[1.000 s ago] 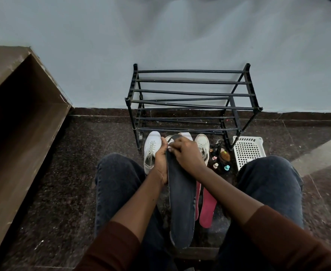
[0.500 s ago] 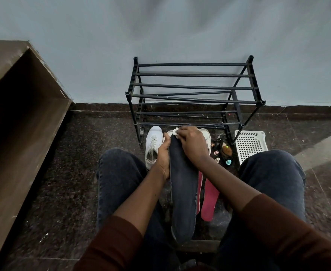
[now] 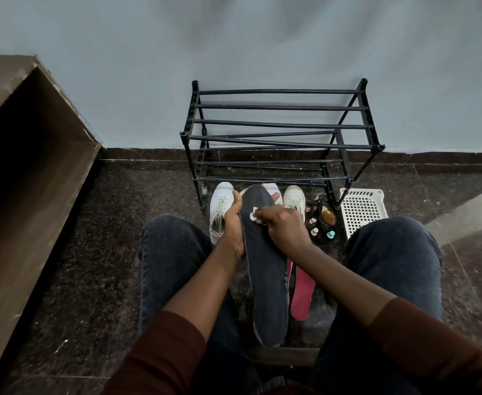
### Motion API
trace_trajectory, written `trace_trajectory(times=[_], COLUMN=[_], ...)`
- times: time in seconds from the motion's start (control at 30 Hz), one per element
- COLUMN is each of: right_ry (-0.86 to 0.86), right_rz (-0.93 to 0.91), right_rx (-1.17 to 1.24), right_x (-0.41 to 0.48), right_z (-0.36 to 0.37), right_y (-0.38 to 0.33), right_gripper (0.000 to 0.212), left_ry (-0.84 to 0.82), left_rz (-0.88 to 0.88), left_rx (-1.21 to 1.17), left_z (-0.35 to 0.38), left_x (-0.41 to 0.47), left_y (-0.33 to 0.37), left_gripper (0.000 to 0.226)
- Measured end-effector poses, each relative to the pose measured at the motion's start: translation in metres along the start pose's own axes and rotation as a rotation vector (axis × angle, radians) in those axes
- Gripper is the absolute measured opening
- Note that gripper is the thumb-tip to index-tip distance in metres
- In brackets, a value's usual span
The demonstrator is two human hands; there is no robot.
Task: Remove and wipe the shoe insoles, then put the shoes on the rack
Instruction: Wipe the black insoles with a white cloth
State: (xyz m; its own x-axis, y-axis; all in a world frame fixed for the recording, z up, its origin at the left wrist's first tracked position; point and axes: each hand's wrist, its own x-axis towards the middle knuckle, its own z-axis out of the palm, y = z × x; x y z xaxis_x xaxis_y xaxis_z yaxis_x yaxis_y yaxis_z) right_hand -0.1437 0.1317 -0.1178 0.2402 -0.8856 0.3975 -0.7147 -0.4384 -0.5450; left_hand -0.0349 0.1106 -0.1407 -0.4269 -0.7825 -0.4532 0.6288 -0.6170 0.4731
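Your right hand [image 3: 284,228], pinching a small white wipe [image 3: 254,216], has moved down from the tip of the dark insole [image 3: 265,269]; your left hand [image 3: 234,223] grips its edge above your lap; wiping is underway.

Dark brown long sleeves [image 3: 160,354], pushed up to mid-forearm, are worn on both arms; dark blue denim jeans [image 3: 174,258] are worn on the legs.
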Motion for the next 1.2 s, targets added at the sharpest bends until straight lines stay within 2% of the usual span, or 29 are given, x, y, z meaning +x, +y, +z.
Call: trace_trajectory(times=[0.07,0.17,0.4,0.5,0.63,0.83,1.03,1.2], right_ry=[-0.006,-0.008,-0.154,-0.179,-0.139,-0.125,-0.032,-0.092], right_rz=[-0.016,0.038,0.153,0.185,0.206,0.189,0.248,0.187], right_rx=[-0.041,-0.109,-0.216,-0.195,-0.161,-0.148,-0.13,-0.086], right_x=[0.011,0.03,0.034,0.023,0.003,-0.002,0.029,0.036], right_z=[0.0,-0.002,0.007,0.007,0.005,0.011,0.013,0.014], right_y=[0.004,0.01,0.005,0.009,0.011,0.019,0.019,0.016], right_gripper=[0.022,0.031,0.015,0.02,0.022,0.016,0.015,0.008], left_ry=[0.012,0.075,0.083,0.099,0.118,0.153,0.32,0.344], left_rz=[0.021,0.082,0.13,0.08,0.103,0.016,-0.001,0.044], left_rx=[-0.005,-0.029,-0.022,-0.036,-0.075,0.016,0.188,0.105], left_z=[0.002,0.004,0.006,0.006,0.01,0.012,0.017,0.016], left_x=[-0.002,-0.002,-0.006,-0.008,-0.009,-0.012,-0.017,-0.014], left_y=[-0.003,-0.007,-0.005,-0.006,-0.002,-0.004,-0.009,-0.008], left_gripper=[0.08,0.063,0.063,0.06,0.06,0.052,0.031,0.031])
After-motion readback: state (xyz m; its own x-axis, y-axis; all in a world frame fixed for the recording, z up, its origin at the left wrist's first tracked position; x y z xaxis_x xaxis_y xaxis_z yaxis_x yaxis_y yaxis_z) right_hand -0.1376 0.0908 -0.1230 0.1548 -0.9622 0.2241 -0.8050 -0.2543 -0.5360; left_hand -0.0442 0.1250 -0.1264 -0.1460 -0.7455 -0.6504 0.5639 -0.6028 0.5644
